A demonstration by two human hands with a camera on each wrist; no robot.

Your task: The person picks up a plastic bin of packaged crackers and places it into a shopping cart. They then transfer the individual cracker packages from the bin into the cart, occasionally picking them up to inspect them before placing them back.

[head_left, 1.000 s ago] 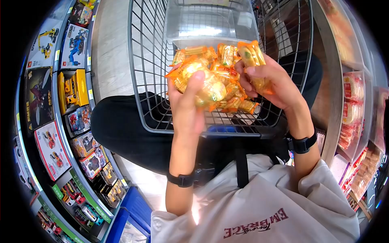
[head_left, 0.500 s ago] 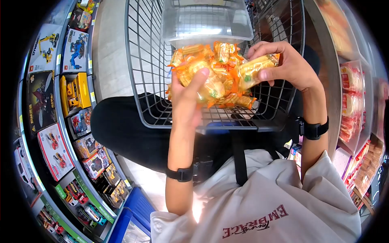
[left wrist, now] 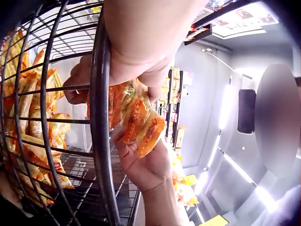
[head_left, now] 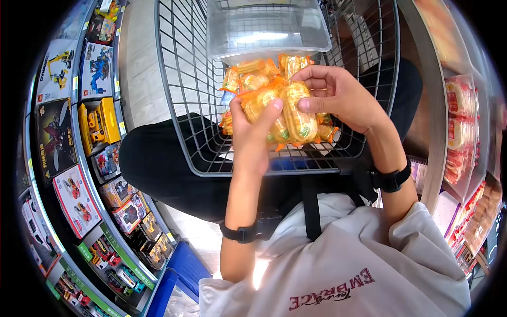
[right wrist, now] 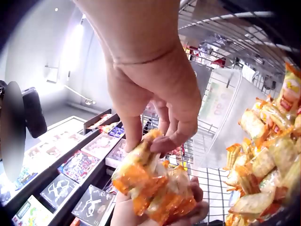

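Note:
Over the cart's near end, my left hand (head_left: 250, 132) holds several orange-and-clear snack packets (head_left: 260, 105), thumb across the top. My right hand (head_left: 340, 98) pinches one packet (head_left: 299, 112) between thumb and fingers, right against those in the left hand. Beneath and behind them, more packets (head_left: 253, 67) lie piled in the wire cart (head_left: 182, 105). In the right wrist view, the right hand (right wrist: 155, 94) comes down from above onto packets (right wrist: 155, 188) resting in the left hand. The left wrist view shows the packets (left wrist: 141, 122) between both hands, beside the cart's dark rim (left wrist: 101, 122).
A clear plastic bin (head_left: 266, 31) stands in the cart behind the pile. Shelves of boxed toys (head_left: 76, 201) run along the left side. Bagged goods (head_left: 460, 127) hang or stand in clear holders at the right. A blue basket (head_left: 182, 269) is at the lower left.
My right hand moved out to the right with a packet, turned it, then brought it back left against the packets in my left hand. The left hand keeps its hold.

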